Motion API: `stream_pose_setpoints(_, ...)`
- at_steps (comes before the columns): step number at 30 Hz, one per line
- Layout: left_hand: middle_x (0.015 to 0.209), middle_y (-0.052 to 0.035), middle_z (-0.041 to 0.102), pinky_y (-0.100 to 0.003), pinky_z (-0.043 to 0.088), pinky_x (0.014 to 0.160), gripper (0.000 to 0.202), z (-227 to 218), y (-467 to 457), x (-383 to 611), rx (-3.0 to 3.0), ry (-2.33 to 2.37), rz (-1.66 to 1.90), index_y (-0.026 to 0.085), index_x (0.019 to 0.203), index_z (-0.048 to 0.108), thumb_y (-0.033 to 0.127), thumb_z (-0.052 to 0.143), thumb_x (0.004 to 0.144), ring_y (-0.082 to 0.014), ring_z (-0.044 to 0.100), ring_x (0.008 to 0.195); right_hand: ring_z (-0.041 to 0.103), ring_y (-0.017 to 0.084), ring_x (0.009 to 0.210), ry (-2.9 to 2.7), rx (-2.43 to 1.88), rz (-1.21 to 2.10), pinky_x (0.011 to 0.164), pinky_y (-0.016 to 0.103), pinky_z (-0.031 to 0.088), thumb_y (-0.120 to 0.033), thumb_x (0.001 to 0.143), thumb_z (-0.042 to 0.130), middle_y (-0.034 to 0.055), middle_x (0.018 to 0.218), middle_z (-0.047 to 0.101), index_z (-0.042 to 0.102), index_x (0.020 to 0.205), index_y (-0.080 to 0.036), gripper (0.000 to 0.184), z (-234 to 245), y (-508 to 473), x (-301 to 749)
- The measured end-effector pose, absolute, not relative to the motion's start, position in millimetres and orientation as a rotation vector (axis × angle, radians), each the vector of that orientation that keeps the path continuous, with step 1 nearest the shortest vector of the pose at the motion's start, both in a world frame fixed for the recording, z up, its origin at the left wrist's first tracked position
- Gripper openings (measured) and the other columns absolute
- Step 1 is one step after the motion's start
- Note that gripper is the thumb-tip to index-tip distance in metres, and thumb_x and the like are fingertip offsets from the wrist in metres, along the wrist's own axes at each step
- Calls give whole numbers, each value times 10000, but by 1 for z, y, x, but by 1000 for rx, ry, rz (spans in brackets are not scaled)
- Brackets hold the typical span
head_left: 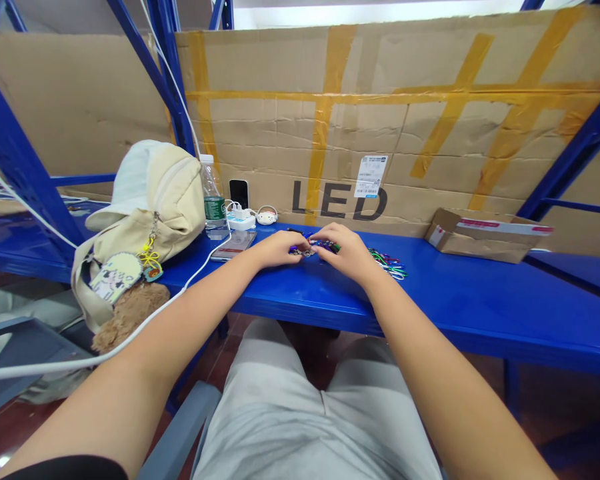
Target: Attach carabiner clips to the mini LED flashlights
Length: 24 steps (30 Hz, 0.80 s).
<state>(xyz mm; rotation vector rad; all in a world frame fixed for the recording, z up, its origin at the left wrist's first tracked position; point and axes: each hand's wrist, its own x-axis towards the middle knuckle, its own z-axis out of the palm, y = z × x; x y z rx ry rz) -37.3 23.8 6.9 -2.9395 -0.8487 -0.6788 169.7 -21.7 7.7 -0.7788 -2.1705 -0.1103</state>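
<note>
My left hand [286, 249] rests low over the blue tabletop, its fingers curled around small things I cannot make out. Close to its fingertips my right hand [344, 251] arches, with thumb and fingers bent inward. Between the two lie small shiny blue and metallic pieces [307, 253], partly covered by the fingers. To the right of my right hand spreads a bunch of thin, glossy loops [389, 264] in green, red, blue and silver. Their exact kind is too small to tell.
A cream backpack [173, 200] with a cap on it stands left, beside a water bottle [214, 203]. A phone [234, 247] lies near a white power strip [241, 220]. An open cardboard box [490, 237] sits right. A white cable [193, 277] crosses my left arm.
</note>
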Motion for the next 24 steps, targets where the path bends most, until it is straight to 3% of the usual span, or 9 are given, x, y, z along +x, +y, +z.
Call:
stream_pose_setpoints(8, 968, -52, 675, -258, 442, 841, 236, 6, 25, -38, -2925, -802, -686, 158, 974, 669, 156, 565, 762, -174, 609, 907, 570, 191, 956, -2213, -682, -196, 882, 343, 436, -192, 834, 530, 57, 982, 638, 663, 863, -216, 138, 7, -27, 169)
stream_pose_setpoints(15, 925, -35, 682, -243, 447, 813, 186, 3, 28, -40, -2956, -826, -784, 153, 908, 666, 156, 567, 751, -159, 613, 872, 528, 234, 1009, -2318, -820, -426, 857, 379, 389, -308, 836, 590, 80, 1103, 621, 679, 968, -223, 180, 5, -27, 168)
stream_pose_setpoints(24, 868, -23, 685, -240, 457, 770, 188, -1, 30, -37, -2931, -876, -818, 151, 886, 672, 152, 572, 727, -149, 615, 811, 519, 228, 924, -2300, -888, -662, 779, 365, 352, -259, 868, 569, 90, 1036, 648, 686, 917, -198, 141, 5, -26, 162)
